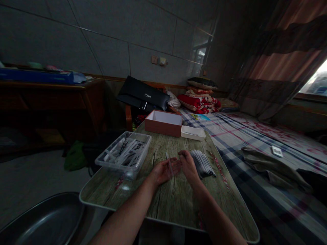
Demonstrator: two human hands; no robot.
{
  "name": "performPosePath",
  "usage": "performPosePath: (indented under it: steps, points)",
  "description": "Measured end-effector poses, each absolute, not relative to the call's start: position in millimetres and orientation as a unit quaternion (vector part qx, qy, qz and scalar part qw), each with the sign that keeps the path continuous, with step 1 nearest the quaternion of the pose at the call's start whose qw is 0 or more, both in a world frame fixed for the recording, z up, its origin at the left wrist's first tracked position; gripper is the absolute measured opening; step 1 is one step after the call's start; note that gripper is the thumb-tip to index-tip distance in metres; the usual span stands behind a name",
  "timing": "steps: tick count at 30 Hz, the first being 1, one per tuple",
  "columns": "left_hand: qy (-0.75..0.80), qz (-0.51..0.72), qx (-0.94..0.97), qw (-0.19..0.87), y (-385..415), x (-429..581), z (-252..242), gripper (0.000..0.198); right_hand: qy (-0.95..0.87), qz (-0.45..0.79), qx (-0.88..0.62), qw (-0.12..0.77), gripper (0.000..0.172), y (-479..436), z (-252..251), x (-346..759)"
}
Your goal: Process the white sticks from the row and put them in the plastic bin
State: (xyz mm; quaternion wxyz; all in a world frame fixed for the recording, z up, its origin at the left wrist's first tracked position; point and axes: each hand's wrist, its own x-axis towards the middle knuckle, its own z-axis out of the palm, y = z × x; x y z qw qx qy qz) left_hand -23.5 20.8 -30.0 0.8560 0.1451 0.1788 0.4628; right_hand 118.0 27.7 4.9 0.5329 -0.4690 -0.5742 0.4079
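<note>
Over the middle of the wood-patterned table [168, 204], my left hand [165, 171] lies palm up, with a thin pale strip [170, 167] across its palm and fingers. Close beside it on the right, my right hand [188, 164] has its fingers curled; what they hold, if anything, is too small to tell. A row of white sticks with dark lower ends [203, 163] lies just right of my right hand. On the left, a clear plastic tub [102, 162] holds a jumble of white and dark strips.
At the table's far end stand an open reddish-brown box [163, 128] and a small white tray [193, 137]. A bed with a checked sheet [230, 143] adjoins the right side. A large metal basin [48, 217] sits at lower left.
</note>
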Motion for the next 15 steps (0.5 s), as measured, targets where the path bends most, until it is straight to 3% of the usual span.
performPosePath:
  steps: [3, 6, 12, 15]
  points:
    - [0.202, 0.449, 0.127, 0.861, 22, -20, -35, 0.018, -0.673, 0.318, -0.473, 0.472, 0.006, 23, 7, 103]
    - [0.223, 0.452, 0.128, 0.854, 22, -18, -35, 0.019, -0.721, 0.309, -0.456, 0.420, 0.008, 19, 10, 97]
    - [0.254, 0.470, 0.136, 0.834, 15, -15, -19, 0.022, -0.666, 0.350, -0.460, 0.472, 0.021, 10, 33, 127]
    - [0.311, 0.474, 0.167, 0.807, 9, -11, -4, 0.020, -0.628, 0.336, -0.479, 0.513, 0.019, -8, 44, 153]
